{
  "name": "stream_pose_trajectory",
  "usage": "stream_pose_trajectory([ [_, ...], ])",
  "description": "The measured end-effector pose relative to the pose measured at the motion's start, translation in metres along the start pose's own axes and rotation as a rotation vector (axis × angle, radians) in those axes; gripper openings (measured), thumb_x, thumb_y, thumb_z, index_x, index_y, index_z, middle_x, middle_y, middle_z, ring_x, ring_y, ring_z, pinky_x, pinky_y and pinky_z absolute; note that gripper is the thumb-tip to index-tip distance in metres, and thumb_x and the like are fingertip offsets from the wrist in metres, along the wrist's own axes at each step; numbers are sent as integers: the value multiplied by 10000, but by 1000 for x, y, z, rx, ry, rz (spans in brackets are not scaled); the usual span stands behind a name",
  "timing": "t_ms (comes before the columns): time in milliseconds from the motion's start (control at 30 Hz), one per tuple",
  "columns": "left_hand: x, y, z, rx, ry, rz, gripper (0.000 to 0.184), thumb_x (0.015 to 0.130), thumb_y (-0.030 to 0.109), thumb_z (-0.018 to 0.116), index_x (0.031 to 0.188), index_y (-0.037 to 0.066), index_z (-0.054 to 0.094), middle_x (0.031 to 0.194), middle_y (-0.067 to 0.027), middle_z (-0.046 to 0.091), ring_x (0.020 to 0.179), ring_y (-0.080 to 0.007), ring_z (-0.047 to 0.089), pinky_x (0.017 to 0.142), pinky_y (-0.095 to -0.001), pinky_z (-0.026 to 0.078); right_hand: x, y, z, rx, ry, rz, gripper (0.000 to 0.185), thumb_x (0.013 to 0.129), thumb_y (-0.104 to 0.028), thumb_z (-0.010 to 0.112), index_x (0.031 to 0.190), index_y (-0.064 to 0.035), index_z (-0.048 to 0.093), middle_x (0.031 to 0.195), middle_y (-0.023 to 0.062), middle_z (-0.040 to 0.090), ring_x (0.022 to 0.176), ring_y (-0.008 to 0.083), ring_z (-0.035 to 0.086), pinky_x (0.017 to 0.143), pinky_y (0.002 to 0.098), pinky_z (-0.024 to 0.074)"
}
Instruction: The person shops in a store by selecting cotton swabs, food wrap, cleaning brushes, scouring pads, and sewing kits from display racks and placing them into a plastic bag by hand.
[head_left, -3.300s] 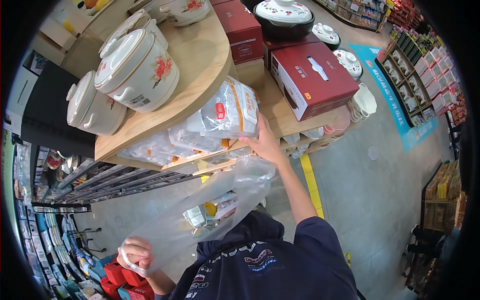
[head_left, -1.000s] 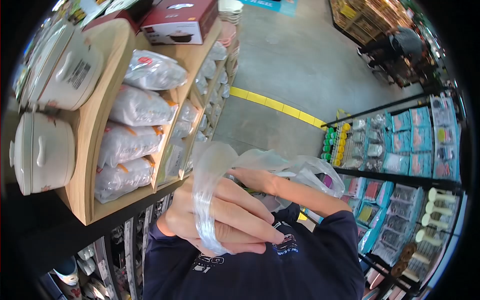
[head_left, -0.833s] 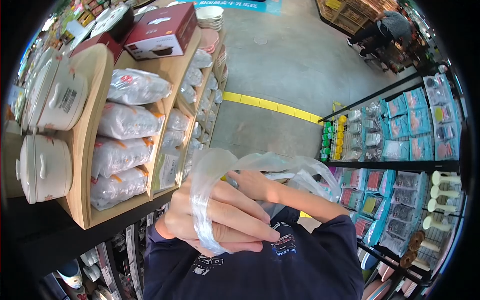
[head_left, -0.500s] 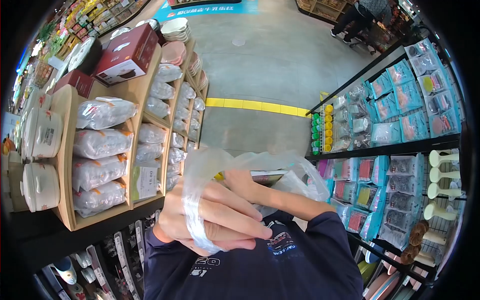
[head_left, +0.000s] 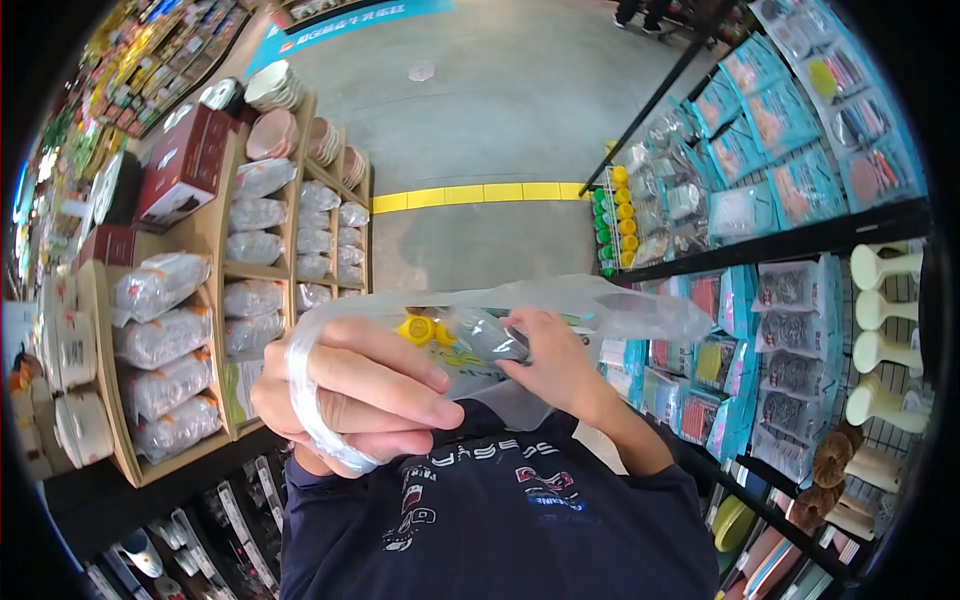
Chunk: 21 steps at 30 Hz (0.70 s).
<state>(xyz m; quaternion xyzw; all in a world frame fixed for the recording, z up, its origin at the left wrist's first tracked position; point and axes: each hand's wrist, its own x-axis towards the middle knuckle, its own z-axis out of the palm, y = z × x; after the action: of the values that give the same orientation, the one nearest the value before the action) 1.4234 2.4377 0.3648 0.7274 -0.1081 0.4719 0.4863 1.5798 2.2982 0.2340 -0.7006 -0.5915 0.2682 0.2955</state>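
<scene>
A translucent plastic bag (head_left: 465,298) spans the space in front of my chest. One handle of it loops round the fingers of my left hand (head_left: 350,390), which are curled in the lower middle. My right hand (head_left: 555,362) is at the bag's mouth, thumb and fingers round a clear plastic-wrapped item (head_left: 488,335). Yellow round items (head_left: 420,328) show beside that item, in the bag's opening. The lower part of the bag is partly hidden behind my left hand.
On the left, a wooden shelf (head_left: 225,385) holds wrapped packs, bowls, a red box (head_left: 185,165) and white pots (head_left: 82,425). A black rack (head_left: 800,235) with hanging goods stands on the right. Yellow tape (head_left: 480,194) crosses the floor. A person's legs show at the top.
My right hand has come off the shelf pack and over to the bag's mouth, where a wrapped item now shows in it. My left hand has risen with the bag handle. The view has turned.
</scene>
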Motion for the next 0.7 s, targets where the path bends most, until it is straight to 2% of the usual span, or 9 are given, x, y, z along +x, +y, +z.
stream_pose_trajectory([
  [33, 4, -5, 6, -18, 12, -7, 142, 627, 63, 734, 700, -28, 652, 743, -98, 662, 639, -204, 606, 539, -265, 499, -7, 4, -10, 6, 13, 15, 486, 666, -136, 711, 1066, 5, 474, 960, 151, 581, 906, 299, 565, 793, 381, 439],
  [100, 13, -16, 13, -53, -3, -12, 143, 636, 78, 736, 691, -23, 651, 731, -94, 661, 635, -201, 605, 535, -264, 497, -25, 10, -31, 300, 51, 187, 485, 673, -105, 715, 1083, -5, 475, 1020, 138, 590, 934, 233, 588, 817, 335, 454],
  [233, 27, -44, 21, -114, -33, -5, 167, 655, 122, 743, 667, -13, 646, 694, -87, 656, 626, -201, 603, 522, -265, 491, -63, 21, -70, 385, 267, 285, 528, 681, -83, 712, 1122, -6, 434, 1083, 146, 573, 964, 230, 585, 844, 315, 445],
  [333, 35, -68, 36, -170, -27, -30, 187, 668, 147, 740, 642, -11, 643, 681, -89, 653, 611, -209, 603, 513, -271, 487, -84, 42, -72, 1133, 585, 197, 632, 669, -69, 714, 1213, 32, 407, 1128, 102, 540, 1030, 173, 527, 886, 283, 401],
  [367, 39, -76, 37, -168, -45, -53, 188, 667, 148, 739, 636, -11, 644, 681, -90, 654, 606, -212, 604, 512, -272, 486, -86, 45, -74, 1115, 632, 212, 632, 669, -69, 714, 1213, 32, 407, 1128, 102, 540, 1030, 173, 527, 886, 283, 401],
  [433, 45, -92, 39, -216, -100, -70, 184, 657, 144, 741, 634, -12, 647, 686, -93, 654, 601, -221, 606, 516, -271, 487, -87, 46, -76, 1328, 730, 256, 639, 690, -107, 689, 1238, 36, 395, 1169, 96, 512, 1086, 167, 488, 931, 293, 363],
  [500, 57, -107, 41, -225, -225, -88, 161, 646, 119, 740, 653, -15, 652, 695, -98, 656, 615, -230, 612, 529, -274, 493, -84, 44, -76, 1268, 789, 265, 634, 711, -136, 666, 1251, 39, 383, 1198, 92, 493, 1122, 169, 462, 965, 304, 333],
  [567, 65, -119, 42, -260, -270, -102, 144, 644, 103, 738, 666, -13, 655, 704, -100, 657, 628, -233, 617, 538, -277, 496, -77, 37, -75, 1206, 856, 317, 710, 693, -249, 684, 1243, 65, 363, 1139, 146, 542, 1013, 218, 563, 905, 337, 430],
  [700, 84, -148, 36, -325, -385, -122, 133, 630, 78, 737, 699, -6, 660, 733, -104, 659, 663, -237, 628, 568, -284, 506, -56, 19, -79, 1381, 1003, 260, 679, 689, -143, 670, 1244, 66, 340, 1167, 153, 516, 1059, 240, 535, 929, 363, 418],
])
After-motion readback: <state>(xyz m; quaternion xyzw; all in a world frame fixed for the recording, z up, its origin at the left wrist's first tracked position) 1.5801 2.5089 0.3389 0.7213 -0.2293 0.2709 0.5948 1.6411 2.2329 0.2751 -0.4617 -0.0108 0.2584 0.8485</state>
